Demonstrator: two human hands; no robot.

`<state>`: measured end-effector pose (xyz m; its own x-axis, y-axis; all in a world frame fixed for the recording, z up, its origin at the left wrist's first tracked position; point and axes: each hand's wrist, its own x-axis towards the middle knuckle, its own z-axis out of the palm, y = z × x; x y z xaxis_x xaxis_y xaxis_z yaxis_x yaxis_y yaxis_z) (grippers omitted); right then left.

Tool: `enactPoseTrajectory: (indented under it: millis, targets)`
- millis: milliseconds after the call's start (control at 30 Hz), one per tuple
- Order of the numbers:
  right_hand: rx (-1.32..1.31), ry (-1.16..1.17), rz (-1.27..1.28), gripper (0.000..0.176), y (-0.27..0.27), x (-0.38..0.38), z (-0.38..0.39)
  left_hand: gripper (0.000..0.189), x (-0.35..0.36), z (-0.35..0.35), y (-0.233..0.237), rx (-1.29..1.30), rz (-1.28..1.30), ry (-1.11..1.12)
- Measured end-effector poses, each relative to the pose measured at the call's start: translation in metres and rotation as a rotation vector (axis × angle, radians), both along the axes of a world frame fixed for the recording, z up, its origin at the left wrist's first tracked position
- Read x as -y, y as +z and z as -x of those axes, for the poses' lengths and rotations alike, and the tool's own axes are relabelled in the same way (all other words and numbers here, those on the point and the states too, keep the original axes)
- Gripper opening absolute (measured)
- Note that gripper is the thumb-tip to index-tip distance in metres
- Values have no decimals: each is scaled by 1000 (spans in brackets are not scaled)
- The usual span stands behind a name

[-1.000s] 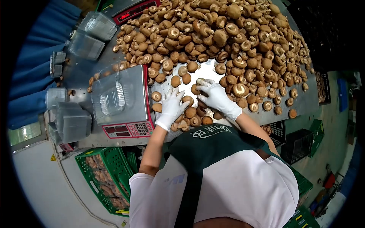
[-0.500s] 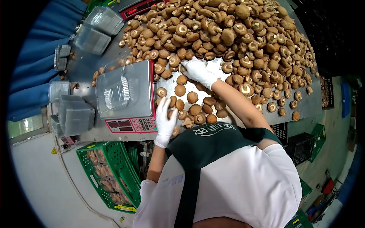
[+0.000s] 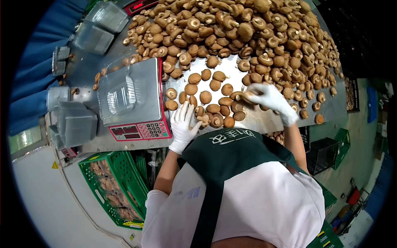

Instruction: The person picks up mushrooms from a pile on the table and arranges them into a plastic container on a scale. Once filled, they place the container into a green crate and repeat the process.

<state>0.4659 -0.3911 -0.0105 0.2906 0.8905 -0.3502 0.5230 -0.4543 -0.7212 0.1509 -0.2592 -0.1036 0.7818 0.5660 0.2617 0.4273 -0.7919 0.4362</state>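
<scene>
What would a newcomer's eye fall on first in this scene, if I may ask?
First, the huge heap of brown mushrooms covering the far side of the steel table. Next, two white-gloved hands at the near edge: the left hand lies spread on a small cluster of mushrooms beside the red-trimmed scale, which carries a clear plastic tray, and the right hand touches the heap's edge.

White-gloved hands (image 3: 184, 124) (image 3: 269, 98), green apron (image 3: 223, 161), white shirt (image 3: 264, 198)

You're working under bright, even overhead light, and the steel table (image 3: 258, 120) throws soft glare back at you. Your fisheye lens bends everything near the edges inside a black ring. Your right hand (image 3: 269, 97) is slightly motion-blurred.
</scene>
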Motion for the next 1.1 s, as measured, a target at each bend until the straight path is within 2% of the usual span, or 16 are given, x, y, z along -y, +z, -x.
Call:
enactPoseTrajectory:
  millis: [67, 133, 167, 200, 267, 367, 433, 467, 533, 567, 600, 667, 800, 933, 1033, 1100]
  targets:
    - [-24, 27, 129, 40, 6, 57, -15, 72, -10, -10, 1, -88, 16, -14]
    - [40, 9, 345, 32, 11, 102, -21, 72, -19, -23, -3, -40, -10, 49]
    - [141, -77, 515, 26, 17, 116, -16, 70, -26, -31, -5, -25, -10, 71]
    - [221, -60, 456, 31, 3, 140, -17, 69, -33, -40, -6, -12, -11, 91]
    - [266, -77, 532, 37, 16, 139, -2, 62, -47, -60, -13, 87, 34, 103]
    - [191, -229, 392, 32, 4, 122, 22, 54, -52, -97, -16, 100, 144, 149]
    - [208, -260, 200, 31, -7, 99, 39, 53, -55, -109, -13, 62, 139, 176]
    - [346, -204, 64, 29, -17, 86, 48, 52, -56, -114, -10, 25, 139, 213]
    - [392, -166, -36, 22, -21, 57, 67, 46, -54, -111, 2, 23, 129, 223]
    - [410, -149, -106, 22, -19, 43, 77, 43, -57, -104, 0, 140, 143, 147]
    - [413, -97, -130, 28, -36, 32, 80, 41, -59, -98, -1, 254, 159, 73]
    - [550, 9, -40, 25, -40, 12, 94, 36, -53, -82, 16, 261, 141, 74]
    - [615, 92, -83, 25, -69, -4, 112, 36, -33, -43, 21, 236, 196, 125]
    - [486, 10, -194, 24, -82, -11, 111, 45, -6, -8, 9, 134, 250, 137]
    - [228, -62, -234, 27, -69, -2, 102, 55, 4, 7, 6, 5, 152, 84]
    - [143, -159, -173, 27, -49, 11, 94, 58, 6, 8, 8, -12, 125, 67]
